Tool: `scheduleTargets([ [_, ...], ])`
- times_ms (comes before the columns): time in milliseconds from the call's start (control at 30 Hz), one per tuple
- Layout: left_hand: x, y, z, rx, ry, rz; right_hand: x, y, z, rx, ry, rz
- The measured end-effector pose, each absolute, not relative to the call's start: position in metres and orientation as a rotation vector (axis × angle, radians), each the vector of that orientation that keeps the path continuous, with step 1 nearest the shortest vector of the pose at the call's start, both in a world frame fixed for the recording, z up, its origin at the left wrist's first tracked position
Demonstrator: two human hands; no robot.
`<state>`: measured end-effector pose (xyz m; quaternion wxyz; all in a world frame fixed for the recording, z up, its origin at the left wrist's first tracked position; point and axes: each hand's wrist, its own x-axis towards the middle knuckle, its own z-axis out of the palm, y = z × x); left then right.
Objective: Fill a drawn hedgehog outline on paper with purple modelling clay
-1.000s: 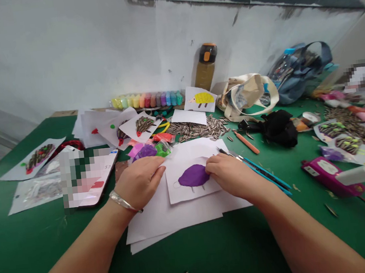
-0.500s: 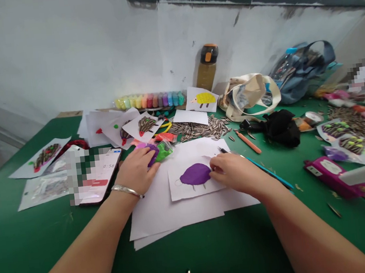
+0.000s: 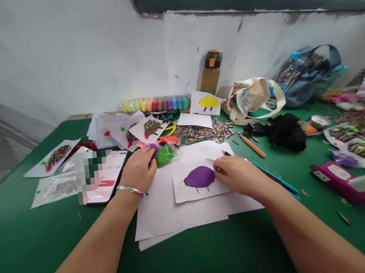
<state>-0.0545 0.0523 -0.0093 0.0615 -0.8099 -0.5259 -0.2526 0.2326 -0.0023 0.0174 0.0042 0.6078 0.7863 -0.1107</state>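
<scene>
A white sheet [image 3: 204, 190] bearing a purple clay hedgehog shape [image 3: 200, 177] lies on a stack of white paper [image 3: 165, 216] on the green table [image 3: 34, 247]. My right hand [image 3: 235, 174] rests on the sheet's right edge, fingers curled together, fingertips at the purple shape. My left hand [image 3: 139, 171], with a silver bracelet, reaches to the small bags of purple clay [image 3: 153, 148] and green clay [image 3: 165, 154], its fingers closing on the purple bag.
A phone [image 3: 107, 179] lies left of my left hand. Sunflower seeds [image 3: 201, 131] are heaped behind the paper, with finished hedgehog pictures [image 3: 149, 128], a row of clay pots [image 3: 154, 103], a bottle [image 3: 211, 70], bags [image 3: 253, 96], a black cloth [image 3: 284, 130], pencils [image 3: 251, 145] and a magenta case [image 3: 340, 177].
My left hand left the sheet's left edge and reached forward to the clay bags. My right hand stayed at the purple shape. The view shifted slightly.
</scene>
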Motion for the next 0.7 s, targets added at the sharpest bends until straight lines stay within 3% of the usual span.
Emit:
scheduleTargets([
  [167, -0.057, 0.049, -0.004, -2.402, -1.561, -0.933, 0.233, -0.002, 0.018, 1.931, 2.494, -0.365],
  [400, -0.048, 0.046, -0.009, -2.735, -1.392, -0.735, 0.232, -0.003, 0.020, 1.920, 2.484, -0.362],
  [567, -0.060, 0.057, -0.013, -2.469, -1.553, -0.832, 0.232, -0.004, 0.021, 1.917, 2.494, -0.355],
  [700, -0.071, 0.068, -0.017, -2.381, -1.737, -0.702, 0.232, -0.004, 0.021, 1.934, 2.509, -0.367],
])
